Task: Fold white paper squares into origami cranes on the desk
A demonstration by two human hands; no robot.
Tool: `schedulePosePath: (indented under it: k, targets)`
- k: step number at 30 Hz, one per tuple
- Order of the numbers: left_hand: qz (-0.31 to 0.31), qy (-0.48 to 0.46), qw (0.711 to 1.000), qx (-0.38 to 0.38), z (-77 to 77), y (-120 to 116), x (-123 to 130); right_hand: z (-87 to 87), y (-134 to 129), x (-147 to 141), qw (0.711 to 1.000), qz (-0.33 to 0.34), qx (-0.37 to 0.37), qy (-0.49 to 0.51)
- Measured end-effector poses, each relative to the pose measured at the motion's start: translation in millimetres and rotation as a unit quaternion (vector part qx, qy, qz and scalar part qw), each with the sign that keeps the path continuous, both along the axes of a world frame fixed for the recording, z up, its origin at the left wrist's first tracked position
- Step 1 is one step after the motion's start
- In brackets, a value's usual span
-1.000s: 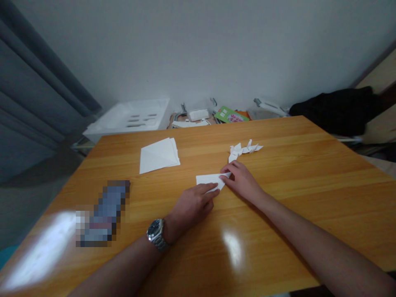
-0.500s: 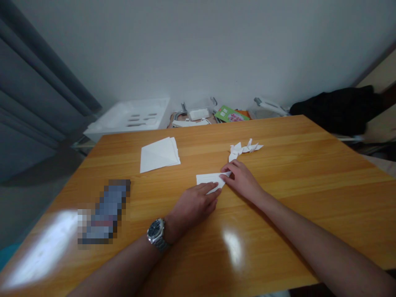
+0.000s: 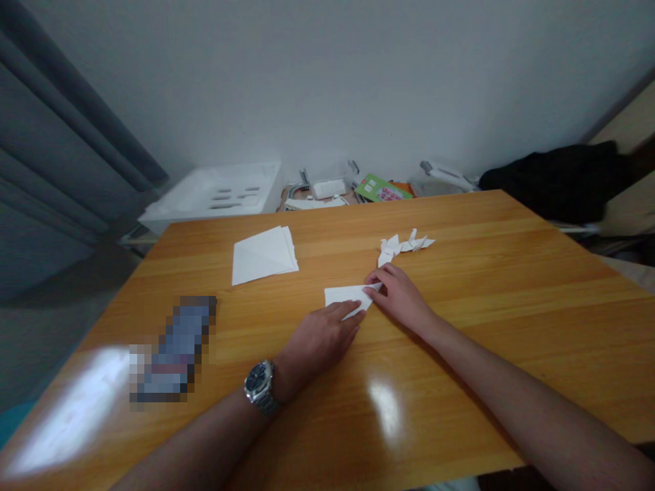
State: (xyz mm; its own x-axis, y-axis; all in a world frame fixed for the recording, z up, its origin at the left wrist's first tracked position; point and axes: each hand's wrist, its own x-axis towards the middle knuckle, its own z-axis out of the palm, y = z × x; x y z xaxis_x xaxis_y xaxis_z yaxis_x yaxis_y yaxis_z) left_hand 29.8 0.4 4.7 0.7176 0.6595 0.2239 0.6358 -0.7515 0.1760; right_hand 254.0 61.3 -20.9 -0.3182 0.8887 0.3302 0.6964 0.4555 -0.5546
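Note:
A folded piece of white paper (image 3: 344, 294) lies flat on the wooden table, between my two hands. My left hand (image 3: 327, 334), with a metal watch on the wrist, rests its fingers on the lower edge of this paper. The thumb and fingers of my right hand (image 3: 396, 293) pinch its right-hand tip. Just beyond my right hand are small folded white paper figures (image 3: 389, 249), close together. A stack of white paper sheets (image 3: 263, 256) lies farther left.
A pixelated phone-like object (image 3: 179, 348) lies on the left of the table (image 3: 486, 286). Behind the far edge are a white foam tray (image 3: 215, 191), a green booklet (image 3: 379, 188) and other clutter. Black cloth (image 3: 557, 181) is at the right.

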Motion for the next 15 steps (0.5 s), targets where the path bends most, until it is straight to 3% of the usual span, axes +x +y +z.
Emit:
schedulePosePath:
  k: [15]
  targets:
    - [0.016, -0.018, 0.999, -0.022, 0.5, 0.5, 0.6, 1.1, -0.2, 0.0, 1.000, -0.001, 0.006, -0.013]
